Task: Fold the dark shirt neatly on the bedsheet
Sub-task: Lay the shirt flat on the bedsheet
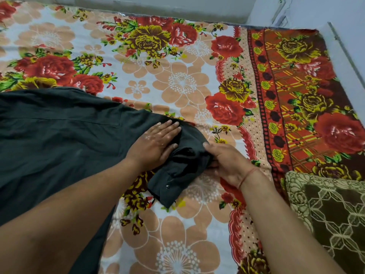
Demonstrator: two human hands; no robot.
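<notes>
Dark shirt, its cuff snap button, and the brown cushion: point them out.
dark shirt point(59, 135): head view, flat body panel.
snap button point(168, 187): head view, on the sleeve cuff.
brown cushion point(331, 214): head view, patterned top face.

Pale wall point(158, 4) behind; patterned brown cushion point(331, 214) right.

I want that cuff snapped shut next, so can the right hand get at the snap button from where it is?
Probably yes: the snap button lies exposed on the sleeve, beside the right hand, with nothing covering it.
</notes>
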